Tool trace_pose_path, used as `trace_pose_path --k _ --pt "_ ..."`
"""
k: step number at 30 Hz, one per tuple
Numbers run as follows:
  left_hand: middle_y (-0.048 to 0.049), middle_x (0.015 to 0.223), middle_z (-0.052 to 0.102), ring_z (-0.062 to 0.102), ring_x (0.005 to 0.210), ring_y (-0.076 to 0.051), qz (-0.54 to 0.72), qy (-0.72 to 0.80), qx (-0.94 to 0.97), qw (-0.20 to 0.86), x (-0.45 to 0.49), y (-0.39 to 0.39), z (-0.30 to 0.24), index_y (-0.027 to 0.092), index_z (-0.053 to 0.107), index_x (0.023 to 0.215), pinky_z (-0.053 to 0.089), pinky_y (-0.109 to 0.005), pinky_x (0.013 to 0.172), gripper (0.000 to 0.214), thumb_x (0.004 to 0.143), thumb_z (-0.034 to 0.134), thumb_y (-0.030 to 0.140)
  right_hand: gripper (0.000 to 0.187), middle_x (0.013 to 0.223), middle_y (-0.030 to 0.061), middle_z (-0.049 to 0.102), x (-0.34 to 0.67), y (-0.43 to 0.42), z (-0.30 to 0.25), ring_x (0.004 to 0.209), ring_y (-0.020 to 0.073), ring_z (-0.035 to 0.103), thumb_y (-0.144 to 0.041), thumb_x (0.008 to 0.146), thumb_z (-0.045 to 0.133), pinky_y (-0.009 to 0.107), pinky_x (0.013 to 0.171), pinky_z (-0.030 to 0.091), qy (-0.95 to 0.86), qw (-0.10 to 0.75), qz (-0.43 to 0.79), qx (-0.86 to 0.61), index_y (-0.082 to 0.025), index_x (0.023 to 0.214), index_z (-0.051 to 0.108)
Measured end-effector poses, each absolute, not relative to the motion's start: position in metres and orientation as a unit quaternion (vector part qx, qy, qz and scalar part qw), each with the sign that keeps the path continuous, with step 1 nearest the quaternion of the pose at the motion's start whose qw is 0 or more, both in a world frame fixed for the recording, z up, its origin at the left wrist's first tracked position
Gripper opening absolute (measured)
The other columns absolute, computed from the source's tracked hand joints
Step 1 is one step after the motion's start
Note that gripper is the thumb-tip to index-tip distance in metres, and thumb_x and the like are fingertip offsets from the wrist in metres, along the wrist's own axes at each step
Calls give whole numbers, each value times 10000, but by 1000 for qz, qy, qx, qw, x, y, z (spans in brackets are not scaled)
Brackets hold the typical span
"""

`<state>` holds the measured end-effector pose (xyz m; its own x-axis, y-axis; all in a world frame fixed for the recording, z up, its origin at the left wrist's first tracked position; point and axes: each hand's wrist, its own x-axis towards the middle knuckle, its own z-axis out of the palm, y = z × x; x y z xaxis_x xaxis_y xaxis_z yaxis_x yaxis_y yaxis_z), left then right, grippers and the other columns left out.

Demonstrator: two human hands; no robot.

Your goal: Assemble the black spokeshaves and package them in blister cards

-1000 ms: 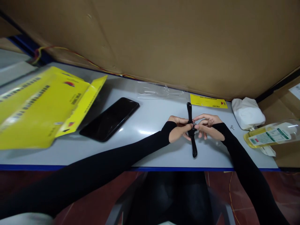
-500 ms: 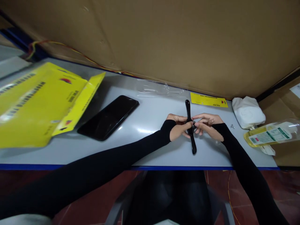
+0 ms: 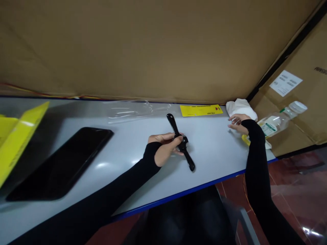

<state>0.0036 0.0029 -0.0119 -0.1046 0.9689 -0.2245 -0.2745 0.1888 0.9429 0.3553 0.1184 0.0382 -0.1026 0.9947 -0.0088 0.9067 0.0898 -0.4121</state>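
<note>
We are gripping the black tool (image 3: 183,147) midway between the bench's (image 3: 214,153) front and back edges with just our left hand (image 3: 165,148), while our right hand (image 3: 238,123), fingers parted, is leaving it for small bits (image 3: 229,131) toward the right edge, so two-handed work is pausing.

Workbench (image 3: 212,149): pale grey top, glossy, blue front edge. Left side: black smartphone (image 3: 58,163), flat, set at a slant. Back edge, left of middle: clear plastic packaging (image 3: 127,110), crumpled. Right of it, apart: yellow printed header card (image 3: 201,110), flat, near the cardboard wall (image 3: 158,51). Back right corner: white cloth bundle (image 3: 241,107). Just in front, small metal parts (image 3: 229,131), too small to identify. Right end: clear plastic bottle (image 3: 277,122), yellow at base, partly hidden.
</note>
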Motion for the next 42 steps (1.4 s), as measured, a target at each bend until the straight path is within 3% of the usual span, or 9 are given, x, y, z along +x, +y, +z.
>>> trace_pose_path --k 5,11,14,16,18,21,24,31,42 --pt "-120 907 807 781 725 -250 539 525 339 565 1 4 -16 92 815 861 707 -347 551 379 620 965 344 330 822 40 778 362 120 28 664 165 688 -175 675 863 274 640 518 -713 33 233 -660 -182 993 771" --pt "-104 860 790 762 685 -236 529 507 337 592 2 16 -38 69 819 946 720 -404 582 468 634 973 383 127 705 37 765 367 127 18 639 180 703 -141 720 741 277 616 508 -725 32 249 -641 -178 835 781" --pt "-115 868 786 768 714 -257 534 493 330 603 4 16 -38 58 817 947 714 -412 565 472 638 963 383 94 697 40 760 346 122 25 645 184 702 -203 701 786 278 605 530 -739 74 243 -624 -188 794 781" --pt "-116 845 779 758 679 -247 541 491 319 604 6 15 -32 50 816 912 704 -399 542 439 632 954 359 132 696 34 751 318 111 33 631 176 692 -270 685 836 274 586 548 -747 156 269 -588 -200 770 764" --pt "-110 818 770 741 635 -227 547 493 311 600 7 12 -25 50 813 872 692 -383 521 389 631 943 326 250 716 38 752 284 93 43 623 175 698 -364 669 902 271 553 567 -738 242 345 -527 -205 784 747" --pt "-95 812 763 731 626 -210 547 491 312 602 9 7 -13 64 806 835 686 -366 515 302 655 919 279 383 726 54 755 236 63 51 579 176 699 -514 694 929 265 453 556 -705 302 463 -445 -201 787 728" --pt "-73 811 751 721 632 -193 550 482 317 604 11 3 -9 82 805 826 681 -352 504 233 679 892 241 426 711 50 747 205 46 46 526 167 682 -557 711 934 259 390 537 -677 318 529 -401 -193 792 727" --pt "-56 812 732 715 654 -184 561 470 321 602 13 1 -14 97 815 835 688 -360 515 181 716 870 220 447 569 -2 650 194 47 14 412 110 545 -561 741 928 211 310 424 -663 327 533 -411 -166 876 768" --pt "-24 744 685 689 589 -151 570 477 282 607 15 1 -2 74 788 772 672 -324 473 23 782 773 88 452 698 14 679 193 40 10 482 121 616 -593 781 894 195 314 406 -706 340 481 -394 -179 843 725"
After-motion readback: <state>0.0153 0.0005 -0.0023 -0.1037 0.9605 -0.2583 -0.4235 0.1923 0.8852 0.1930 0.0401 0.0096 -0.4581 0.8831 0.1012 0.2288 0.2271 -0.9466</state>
